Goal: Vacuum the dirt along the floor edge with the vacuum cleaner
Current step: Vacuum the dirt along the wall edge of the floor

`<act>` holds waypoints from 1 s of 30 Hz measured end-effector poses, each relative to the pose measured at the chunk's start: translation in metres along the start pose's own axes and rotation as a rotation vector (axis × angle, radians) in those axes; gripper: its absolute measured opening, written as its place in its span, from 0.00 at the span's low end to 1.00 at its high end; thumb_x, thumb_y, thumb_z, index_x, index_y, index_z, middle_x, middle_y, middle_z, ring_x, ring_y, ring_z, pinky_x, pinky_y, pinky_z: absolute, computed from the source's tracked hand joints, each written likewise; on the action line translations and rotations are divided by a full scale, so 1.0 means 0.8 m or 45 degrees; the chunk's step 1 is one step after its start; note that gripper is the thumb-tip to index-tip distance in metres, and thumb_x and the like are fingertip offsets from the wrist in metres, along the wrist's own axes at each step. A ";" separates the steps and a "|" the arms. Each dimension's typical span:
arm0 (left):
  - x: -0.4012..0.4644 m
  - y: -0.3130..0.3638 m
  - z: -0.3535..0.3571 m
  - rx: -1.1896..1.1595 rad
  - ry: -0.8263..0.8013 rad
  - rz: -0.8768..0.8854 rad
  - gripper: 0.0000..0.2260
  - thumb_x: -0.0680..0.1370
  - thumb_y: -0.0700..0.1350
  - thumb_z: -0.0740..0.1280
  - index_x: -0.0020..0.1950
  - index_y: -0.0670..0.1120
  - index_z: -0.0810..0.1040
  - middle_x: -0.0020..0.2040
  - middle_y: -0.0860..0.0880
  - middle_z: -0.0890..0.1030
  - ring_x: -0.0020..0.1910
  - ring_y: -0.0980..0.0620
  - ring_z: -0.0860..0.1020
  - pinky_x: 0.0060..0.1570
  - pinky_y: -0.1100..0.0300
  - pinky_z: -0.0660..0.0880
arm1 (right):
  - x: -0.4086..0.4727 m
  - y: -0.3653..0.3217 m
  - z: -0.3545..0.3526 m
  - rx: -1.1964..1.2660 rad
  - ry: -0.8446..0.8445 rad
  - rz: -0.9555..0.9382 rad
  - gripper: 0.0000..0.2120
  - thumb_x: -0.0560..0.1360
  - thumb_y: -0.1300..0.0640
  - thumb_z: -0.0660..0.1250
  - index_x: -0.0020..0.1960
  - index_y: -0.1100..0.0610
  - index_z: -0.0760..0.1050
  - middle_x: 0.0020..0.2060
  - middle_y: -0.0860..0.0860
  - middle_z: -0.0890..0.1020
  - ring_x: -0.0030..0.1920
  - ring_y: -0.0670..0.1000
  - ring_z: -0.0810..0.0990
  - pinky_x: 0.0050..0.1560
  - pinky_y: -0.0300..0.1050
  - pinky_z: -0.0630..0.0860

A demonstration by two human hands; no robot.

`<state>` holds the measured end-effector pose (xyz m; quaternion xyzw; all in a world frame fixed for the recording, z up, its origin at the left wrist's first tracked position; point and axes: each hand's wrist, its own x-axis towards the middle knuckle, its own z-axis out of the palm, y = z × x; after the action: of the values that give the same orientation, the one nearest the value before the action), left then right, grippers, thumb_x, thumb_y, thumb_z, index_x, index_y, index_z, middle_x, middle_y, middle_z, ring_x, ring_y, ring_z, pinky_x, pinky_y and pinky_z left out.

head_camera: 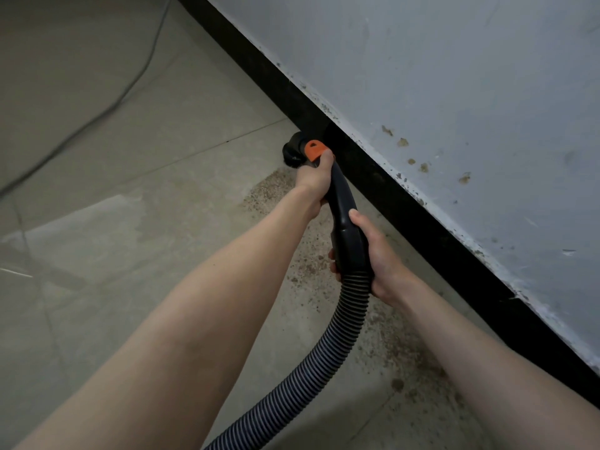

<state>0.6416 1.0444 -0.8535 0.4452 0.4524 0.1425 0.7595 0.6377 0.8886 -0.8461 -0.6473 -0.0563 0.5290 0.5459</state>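
Note:
A black vacuum handle (344,219) with an orange clip (314,150) ends in a round black nozzle (292,152) set on the floor beside the black skirting board (406,203). My left hand (315,178) grips the handle just behind the orange clip. My right hand (376,254) grips its lower end, where the ribbed grey hose (328,352) starts and runs down out of the bottom edge. Brown dirt (272,186) lies scattered on the tiles along the skirting, from under my left hand towards the lower right.
A grey-white wall (454,92) with chipped paint and brown stains rises above the skirting. Beige floor tiles (130,222) spread to the left. A thin grey cable (130,89) crosses the floor at the upper left.

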 end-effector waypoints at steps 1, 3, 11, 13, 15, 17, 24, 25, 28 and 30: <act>-0.005 -0.003 0.005 0.016 -0.013 -0.005 0.18 0.79 0.54 0.63 0.58 0.39 0.71 0.45 0.45 0.77 0.45 0.46 0.78 0.46 0.53 0.78 | -0.004 0.004 -0.002 0.020 0.012 -0.008 0.25 0.76 0.38 0.61 0.43 0.61 0.77 0.32 0.56 0.79 0.28 0.54 0.78 0.27 0.42 0.75; -0.014 -0.010 0.013 0.054 -0.037 -0.021 0.20 0.79 0.54 0.63 0.60 0.38 0.72 0.46 0.45 0.78 0.46 0.46 0.78 0.48 0.52 0.78 | -0.012 0.014 -0.007 0.081 0.032 -0.020 0.25 0.77 0.38 0.60 0.42 0.61 0.77 0.32 0.57 0.79 0.28 0.54 0.78 0.27 0.42 0.75; -0.027 -0.016 0.017 0.094 -0.023 -0.012 0.21 0.78 0.54 0.63 0.62 0.39 0.71 0.51 0.43 0.78 0.53 0.43 0.78 0.56 0.48 0.77 | -0.029 0.016 -0.013 0.170 -0.043 0.046 0.26 0.75 0.37 0.61 0.37 0.60 0.78 0.32 0.56 0.79 0.28 0.54 0.78 0.28 0.42 0.76; -0.027 -0.019 0.010 0.076 0.000 -0.003 0.20 0.78 0.54 0.64 0.61 0.39 0.71 0.47 0.45 0.77 0.51 0.44 0.78 0.56 0.49 0.77 | -0.031 0.018 -0.011 0.148 -0.070 0.064 0.26 0.74 0.37 0.61 0.38 0.60 0.78 0.32 0.56 0.79 0.28 0.54 0.78 0.27 0.41 0.75; -0.027 -0.022 0.003 0.047 0.018 -0.002 0.20 0.78 0.54 0.64 0.60 0.39 0.71 0.46 0.45 0.77 0.49 0.45 0.78 0.55 0.50 0.78 | -0.032 0.020 -0.008 0.127 -0.093 0.084 0.26 0.74 0.36 0.61 0.40 0.60 0.77 0.32 0.56 0.79 0.28 0.53 0.78 0.27 0.41 0.75; -0.029 -0.024 -0.002 0.030 0.046 -0.003 0.18 0.78 0.54 0.64 0.57 0.40 0.71 0.45 0.46 0.76 0.48 0.46 0.78 0.54 0.50 0.78 | -0.033 0.021 -0.005 0.131 -0.111 0.098 0.26 0.74 0.37 0.61 0.42 0.61 0.76 0.32 0.56 0.79 0.28 0.53 0.78 0.27 0.41 0.75; -0.033 -0.026 -0.017 0.001 0.056 -0.029 0.20 0.79 0.56 0.63 0.59 0.40 0.72 0.48 0.45 0.77 0.48 0.46 0.77 0.56 0.50 0.77 | -0.025 0.032 0.002 -0.031 0.008 0.019 0.26 0.75 0.37 0.62 0.45 0.62 0.77 0.32 0.56 0.80 0.30 0.54 0.79 0.28 0.43 0.76; -0.032 -0.026 -0.018 -0.007 0.040 -0.035 0.21 0.79 0.56 0.63 0.60 0.39 0.72 0.47 0.45 0.77 0.46 0.46 0.77 0.55 0.51 0.77 | -0.022 0.035 0.004 -0.049 0.044 -0.003 0.26 0.75 0.37 0.62 0.45 0.62 0.78 0.33 0.56 0.80 0.30 0.54 0.79 0.29 0.43 0.76; -0.027 -0.021 -0.016 0.003 0.031 -0.053 0.23 0.79 0.57 0.62 0.60 0.38 0.73 0.44 0.45 0.77 0.45 0.46 0.77 0.53 0.52 0.77 | -0.011 0.039 0.011 -0.048 0.141 -0.080 0.26 0.76 0.38 0.62 0.47 0.63 0.79 0.35 0.58 0.80 0.31 0.56 0.79 0.31 0.45 0.75; -0.022 -0.015 -0.013 0.037 0.029 -0.074 0.24 0.78 0.58 0.62 0.60 0.37 0.73 0.44 0.45 0.77 0.45 0.46 0.77 0.52 0.52 0.77 | -0.002 0.041 0.019 -0.008 0.199 -0.123 0.25 0.76 0.40 0.63 0.49 0.64 0.79 0.36 0.59 0.80 0.31 0.56 0.78 0.30 0.45 0.74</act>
<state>0.6209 1.0326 -0.8554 0.4413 0.4758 0.1188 0.7515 0.6095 0.8844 -0.8679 -0.6848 -0.0466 0.4497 0.5715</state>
